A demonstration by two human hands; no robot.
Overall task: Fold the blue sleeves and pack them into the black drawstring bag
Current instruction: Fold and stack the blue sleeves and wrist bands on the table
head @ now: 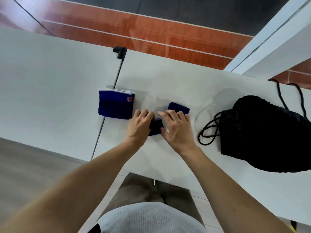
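Note:
A folded blue sleeve [115,105] with a white band and an orange mark lies on the white table [176,81], left of my hands. A second blue sleeve [178,108] lies under both hands, with one end showing above my right fingers and another part between the hands. My left hand [140,125] grips its left side with curled fingers. My right hand [178,126] presses flat on it, fingers spread. The black drawstring bag [262,135] lies to the right, its cords looped toward my right hand.
A second white table [50,84] butts against this one on the left, with a dark seam and a black clamp [119,51] at the far edge. A white shelf [276,44] juts in at the upper right. Red flooring lies beyond.

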